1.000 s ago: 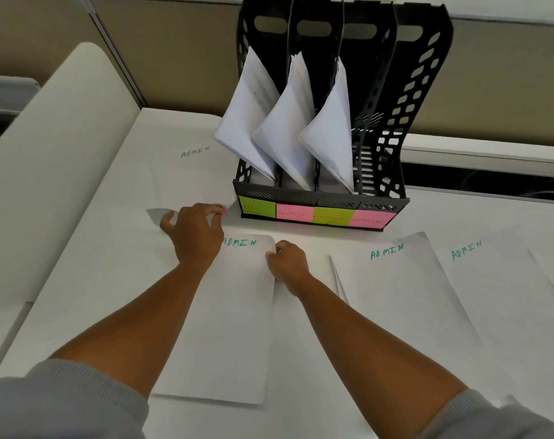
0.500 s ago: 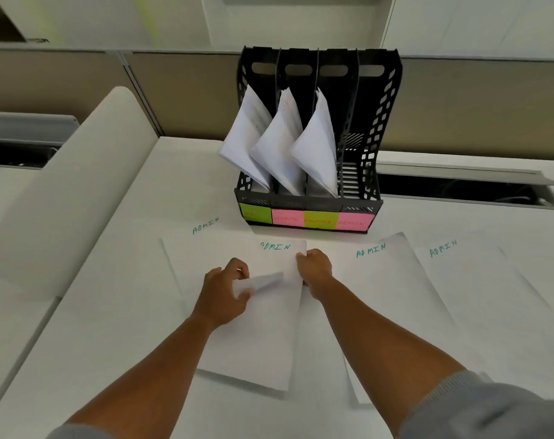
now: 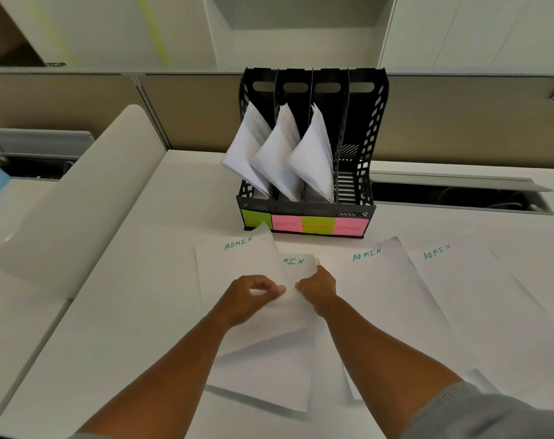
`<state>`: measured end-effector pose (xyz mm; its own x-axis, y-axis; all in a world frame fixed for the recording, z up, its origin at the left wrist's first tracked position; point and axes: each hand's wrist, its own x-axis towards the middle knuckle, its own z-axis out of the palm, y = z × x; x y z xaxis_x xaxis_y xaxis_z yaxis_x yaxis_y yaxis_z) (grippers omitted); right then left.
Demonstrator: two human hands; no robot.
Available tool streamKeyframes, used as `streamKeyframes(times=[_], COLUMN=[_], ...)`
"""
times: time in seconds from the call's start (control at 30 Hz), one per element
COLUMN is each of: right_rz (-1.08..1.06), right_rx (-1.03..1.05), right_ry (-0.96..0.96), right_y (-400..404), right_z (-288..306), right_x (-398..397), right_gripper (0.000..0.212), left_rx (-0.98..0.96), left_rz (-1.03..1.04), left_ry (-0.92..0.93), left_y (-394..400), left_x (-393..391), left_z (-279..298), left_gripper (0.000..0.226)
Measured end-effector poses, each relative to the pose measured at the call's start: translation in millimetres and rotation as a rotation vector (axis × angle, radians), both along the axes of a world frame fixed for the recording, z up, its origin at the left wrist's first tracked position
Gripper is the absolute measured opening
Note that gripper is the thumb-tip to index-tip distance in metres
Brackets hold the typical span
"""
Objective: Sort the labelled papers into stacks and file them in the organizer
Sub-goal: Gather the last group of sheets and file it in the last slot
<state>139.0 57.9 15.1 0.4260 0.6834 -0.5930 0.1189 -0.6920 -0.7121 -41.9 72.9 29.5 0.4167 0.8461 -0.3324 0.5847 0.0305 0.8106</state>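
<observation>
Pinching a thin white ADMIN sheet (image 3: 237, 267) at its right edge, the left hand (image 3: 248, 296) curls around the paper, which lifts and bows; the right hand (image 3: 318, 289), just beside it at 3 o'clock, grips the edge of a second ADMIN sheet (image 3: 269, 369) lying beneath, whose first letters are covered. Two more flat ADMIN sheets (image 3: 377, 299) (image 3: 478, 299) lie at 3 o'clock on the smooth white surface (image 3: 136, 280), the far one cut off by the frame. At 12 o'clock stands a black perforated plastic organizer (image 3: 367, 147): three left slots hold leaning paper stacks (image 3: 282, 160), the rightmost shows none. Green and pink sticky labels (image 3: 304, 224) front it; the leftmost is partly hidden and unreadable.
</observation>
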Motion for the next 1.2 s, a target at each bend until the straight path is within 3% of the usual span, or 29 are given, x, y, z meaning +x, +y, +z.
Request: streamKeyframes(times=[0.07, 0.17, 0.3, 0.37, 0.47, 0.77, 1.0, 1.2], right_rz=[0.003, 0.039, 0.054, 0.045, 0.006, 0.015, 0.075, 0.026], right_rx=[0.029, 0.04, 0.052, 0.057, 0.06, -0.028, -0.055, 0.014], right_ry=[0.022, 0.044, 0.102, 0.112, 0.093, -0.081, -0.051, 0.086], right_y=[0.6, 2.4, 2.2, 1.1, -0.1, -1.3, -1.9, -1.4], right_z=[1.7, 6.0, 6.4, 4.7, 0.1, -3.5, -4.9, -4.2], right_x=[4.2, 10.2, 15.2, 15.2, 13.6, 10.8, -1.9, -4.3], right_gripper=[0.048, 0.047, 0.045, 0.041, 0.035, 0.036, 0.046, 0.046], left_rx=[0.184, 0.315, -0.002, -0.136, -0.224, -0.217, -0.044, -0.099], left_rz=[0.227, 0.601, 0.859, 0.857, 0.802, 0.717, 0.34, 0.414], left_ry=[0.01, 0.13, 0.382, 0.464, 0.543, 0.728, 0.618, 0.381], left_y=[4.4, 12.6, 21.2, 21.9, 23.3, 18.2, 15.9, 17.1], left_x=[-5.1, -14.0, -20.1, -21.9, -23.9, -30.0, -28.5, -18.2], left_z=[-3.9, -9.4, -10.7, -9.8, -13.4, -16.6, -22.0, -21.5], left_gripper=[0.029, 0.045, 0.091, 0.103, 0.098, 0.113, 0.114, 0.102])
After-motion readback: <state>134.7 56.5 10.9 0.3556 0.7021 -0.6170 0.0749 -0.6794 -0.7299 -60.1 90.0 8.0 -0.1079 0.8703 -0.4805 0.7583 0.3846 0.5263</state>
